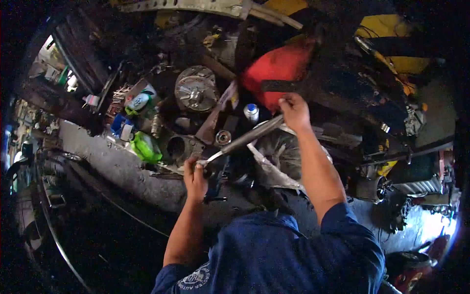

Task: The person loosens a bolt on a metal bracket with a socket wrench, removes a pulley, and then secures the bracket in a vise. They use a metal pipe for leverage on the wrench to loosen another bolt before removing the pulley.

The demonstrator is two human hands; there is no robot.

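A long metal bar tool (pixel 247 137) runs diagonally from upper right to lower left over greasy engine parts. My right hand (pixel 294 111) grips its upper end, just below a red cloth (pixel 280 68). My left hand (pixel 195 174) is closed around the lower, thinner end of the tool, beside a dark round housing (pixel 177 147). Both forearms reach forward from blue sleeves.
A round ribbed metal part (pixel 196 90) lies at the back. A blue-capped can (pixel 251 111), a green cloth (pixel 146 147) and a small box (pixel 139 100) sit on the cluttered bench. A grey concrete ledge (pixel 117 166) runs along the left. Machinery crowds the right side.
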